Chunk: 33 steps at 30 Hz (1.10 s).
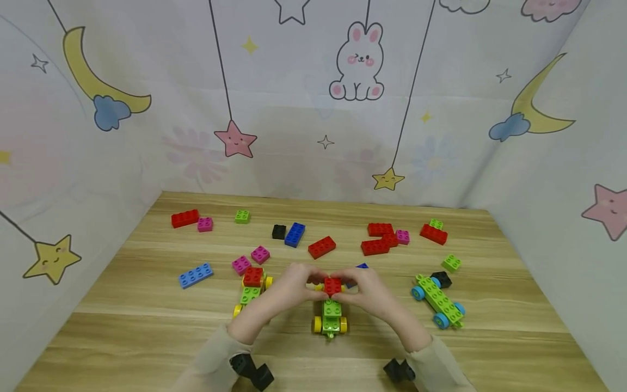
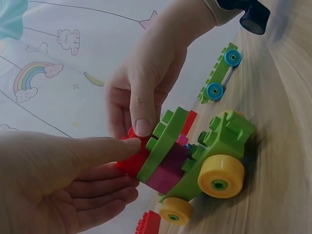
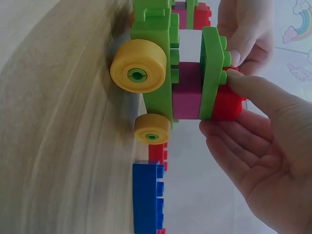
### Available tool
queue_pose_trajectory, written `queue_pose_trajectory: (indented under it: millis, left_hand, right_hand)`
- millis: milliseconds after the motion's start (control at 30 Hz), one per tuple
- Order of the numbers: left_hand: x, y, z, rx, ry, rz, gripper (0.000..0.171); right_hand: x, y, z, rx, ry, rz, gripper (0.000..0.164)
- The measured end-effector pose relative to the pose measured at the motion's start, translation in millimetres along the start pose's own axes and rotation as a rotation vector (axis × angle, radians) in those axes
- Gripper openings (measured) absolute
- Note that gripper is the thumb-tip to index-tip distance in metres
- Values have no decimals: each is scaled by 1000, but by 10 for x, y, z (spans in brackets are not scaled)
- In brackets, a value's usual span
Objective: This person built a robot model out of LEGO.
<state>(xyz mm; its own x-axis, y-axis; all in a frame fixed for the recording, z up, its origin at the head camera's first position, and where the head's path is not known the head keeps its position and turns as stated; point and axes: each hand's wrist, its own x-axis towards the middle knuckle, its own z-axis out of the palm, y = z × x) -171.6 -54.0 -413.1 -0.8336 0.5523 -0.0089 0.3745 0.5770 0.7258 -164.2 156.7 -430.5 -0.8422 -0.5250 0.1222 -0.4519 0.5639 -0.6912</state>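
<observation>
A toy car stands on the table in front of me, with a green wheeled base (image 1: 331,325) and yellow wheels (image 2: 221,176). Stacked on the base are a purple brick (image 3: 186,92), a green brick (image 3: 211,73) above it and a red brick (image 1: 332,286) on top. From the left side, my left hand (image 1: 295,284) pinches the red brick between thumb and fingers. Opposite it, my right hand (image 1: 367,289) grips the same brick, its thumb on the studs and its fingers beneath in the right wrist view.
A similar car (image 1: 251,294) is left of my left forearm, partly covered. A green base with blue wheels (image 1: 439,300) lies to the right beside a black brick (image 1: 442,279). Loose bricks, including a light blue one (image 1: 196,275) and a red one (image 1: 321,247), are scattered behind.
</observation>
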Motion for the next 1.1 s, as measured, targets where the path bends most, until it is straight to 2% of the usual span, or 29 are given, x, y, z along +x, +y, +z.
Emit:
queue_pose_trajectory:
  millis: [367,600,733,833,967,1100]
  left_hand:
    - [4,163,-64,36,37,26,39]
    - [90,306,-92,44,59,47,42]
    - [143,365,-62,31,69,80,42]
    - [171,402,-29,16,85,113,42]
    - [191,434,20,-5,119,154,42]
    - [182,429,49,-21,171,184,38]
  right_hand:
    - [-72,-79,-189,19,52,-51,37]
    - [-107,-96,-377,23,78,-16,39]
    - [-150,-66,-465,-29,112,-18,40]
    - [-179,-31,-520,-76,144,-57,39]
    - [-217,23,-605,-116,180,-110,38]
    - [-276,83,-713,-152,196,-104,36]
